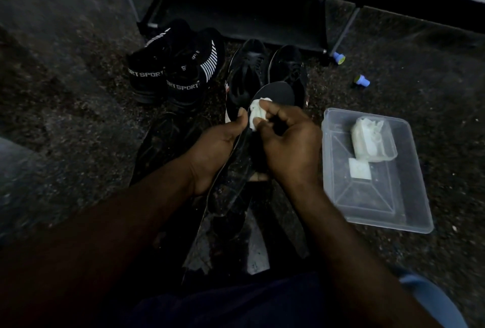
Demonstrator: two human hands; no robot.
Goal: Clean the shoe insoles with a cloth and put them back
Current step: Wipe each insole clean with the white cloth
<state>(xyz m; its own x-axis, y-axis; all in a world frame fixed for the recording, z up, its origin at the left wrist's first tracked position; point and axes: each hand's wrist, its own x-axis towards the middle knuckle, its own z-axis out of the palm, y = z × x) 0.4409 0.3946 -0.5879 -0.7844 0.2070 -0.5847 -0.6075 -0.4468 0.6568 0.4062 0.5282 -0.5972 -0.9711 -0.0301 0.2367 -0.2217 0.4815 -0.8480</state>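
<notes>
My left hand (217, 149) grips the long black foam insole (278, 93) by its edge, with the thumb curled over it. My right hand (291, 149) pinches a crumpled white cloth (257, 115) against the insole's upper face. A clear plastic tub (372, 204) lies on the floor to the right of that hand.

Reaches forward and down with both bare forearms, wrists converging mid-frame. Grips the insole (278, 93) by its edge in the left hand (217, 149), thumb on top. Pinches the cloth (258, 114) in the right hand (291, 149), knuckles up, remaining fingers seemingly curled in the dimness.
</notes>
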